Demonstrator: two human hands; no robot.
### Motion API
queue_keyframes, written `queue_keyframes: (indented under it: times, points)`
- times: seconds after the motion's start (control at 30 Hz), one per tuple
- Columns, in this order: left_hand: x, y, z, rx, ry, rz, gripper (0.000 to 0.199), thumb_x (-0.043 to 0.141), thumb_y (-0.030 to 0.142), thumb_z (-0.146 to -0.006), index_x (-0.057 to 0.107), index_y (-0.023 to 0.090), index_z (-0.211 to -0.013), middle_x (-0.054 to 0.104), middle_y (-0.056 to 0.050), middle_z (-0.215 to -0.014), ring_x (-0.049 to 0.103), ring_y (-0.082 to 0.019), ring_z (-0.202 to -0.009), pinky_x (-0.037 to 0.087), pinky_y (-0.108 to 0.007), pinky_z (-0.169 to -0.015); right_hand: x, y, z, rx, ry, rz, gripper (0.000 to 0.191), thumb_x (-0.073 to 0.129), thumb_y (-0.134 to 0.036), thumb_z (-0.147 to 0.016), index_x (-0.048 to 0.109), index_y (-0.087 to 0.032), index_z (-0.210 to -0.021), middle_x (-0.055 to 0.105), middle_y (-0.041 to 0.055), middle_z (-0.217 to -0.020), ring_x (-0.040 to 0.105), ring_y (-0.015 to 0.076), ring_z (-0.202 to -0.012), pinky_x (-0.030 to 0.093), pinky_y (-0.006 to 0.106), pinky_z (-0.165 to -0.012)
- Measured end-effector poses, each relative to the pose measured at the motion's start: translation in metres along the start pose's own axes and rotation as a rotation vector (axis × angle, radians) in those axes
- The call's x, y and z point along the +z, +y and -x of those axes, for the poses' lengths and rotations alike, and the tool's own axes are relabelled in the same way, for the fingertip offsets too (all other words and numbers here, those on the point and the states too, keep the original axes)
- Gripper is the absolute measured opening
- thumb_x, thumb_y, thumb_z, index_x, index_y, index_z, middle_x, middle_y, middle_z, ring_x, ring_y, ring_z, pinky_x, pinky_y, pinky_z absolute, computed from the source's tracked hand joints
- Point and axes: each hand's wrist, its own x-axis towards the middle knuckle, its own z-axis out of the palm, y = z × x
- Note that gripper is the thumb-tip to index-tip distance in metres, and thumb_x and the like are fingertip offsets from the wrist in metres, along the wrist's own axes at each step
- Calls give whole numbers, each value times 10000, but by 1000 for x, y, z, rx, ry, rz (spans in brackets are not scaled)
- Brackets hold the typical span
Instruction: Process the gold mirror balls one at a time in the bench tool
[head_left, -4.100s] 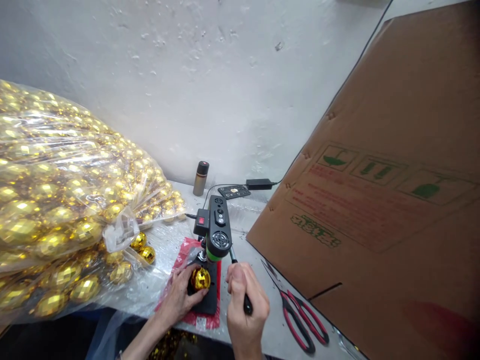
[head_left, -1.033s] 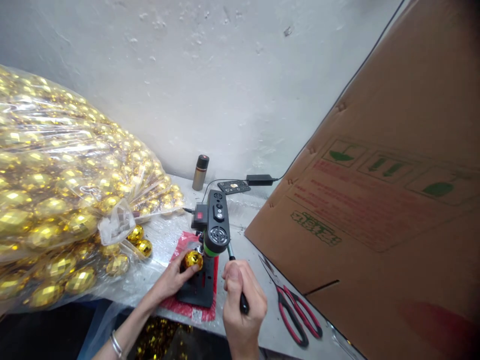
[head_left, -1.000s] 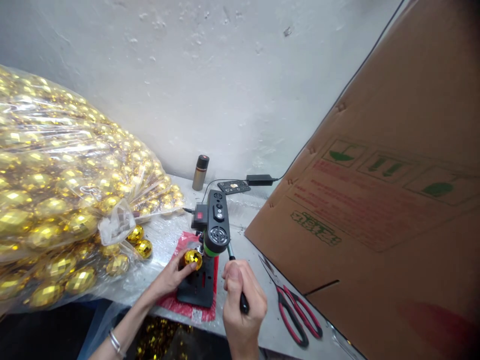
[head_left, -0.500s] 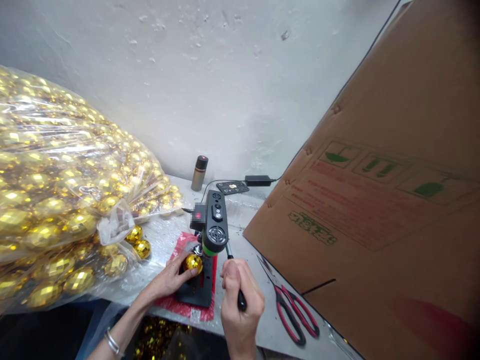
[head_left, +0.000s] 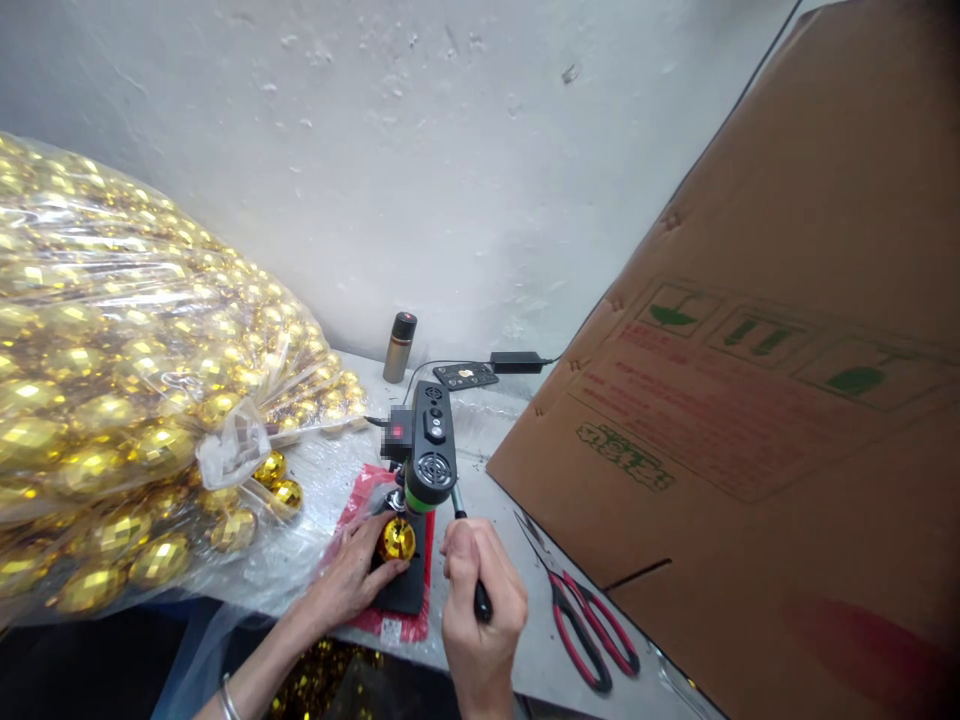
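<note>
A gold mirrored ball ornament (head_left: 398,539) sits under the head of a small black press machine (head_left: 433,440), gripped between the thumb and fingers of my left hand (head_left: 352,575). The ball's top is close below the machine's green-ringed head; whether they touch I cannot tell. My right hand (head_left: 486,590) is wrapped around the black lever handle (head_left: 482,603) on the machine's right side. Beneath the machine's dark base lies a red plastic sheet (head_left: 367,480).
Left stands a large clear bag of gold balls (head_left: 135,380), with loose gold balls (head_left: 287,495) by its knot. Red-handled scissors (head_left: 577,610) lie right, before a big cardboard box (head_left: 750,380). Behind are a spray can (head_left: 399,348), a phone-like slab (head_left: 465,376) and a black adapter (head_left: 516,362).
My left hand has shifted right and slightly down with the gold ball, which now sits more directly below the press head. My right hand has stayed on the lever.
</note>
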Motion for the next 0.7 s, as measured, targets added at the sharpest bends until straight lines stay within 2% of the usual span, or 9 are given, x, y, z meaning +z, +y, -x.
queue_keyframes:
  times: [0.23, 0.53, 0.7]
  points:
    - [9, -7, -2, 36, 56, -14, 586, 648, 434, -923, 516, 197, -1442, 615, -166, -1433, 550, -369, -1342, 436, -564, -1145, 0, -1, -1, 0, 11, -4, 281, 435, -42, -984, 459, -222, -769, 473, -44, -682, 491, 75, -592, 424, 166, -558]
    - [-11, 12, -3, 66, -81, -40, 521, 663, 399, -915, 548, 203, -1384, 647, -146, -1379, 560, -350, -1300, 410, -540, -1145, 1, 1, 2, 11, 9, -2, 276, 443, -42, -982, 473, -219, -772, 471, -37, -681, 503, 84, -606, 434, 176, -567]
    - [-3, 4, -9, 60, 28, -60, 488, 669, 390, -884, 582, 223, -1334, 689, -117, -1237, 611, -341, -1193, 422, -551, -1102, 0, 0, 1, 0, 4, 6, 273, 448, -38, -979, 478, -218, -777, 487, -37, -684, 507, 82, -599, 434, 177, -563]
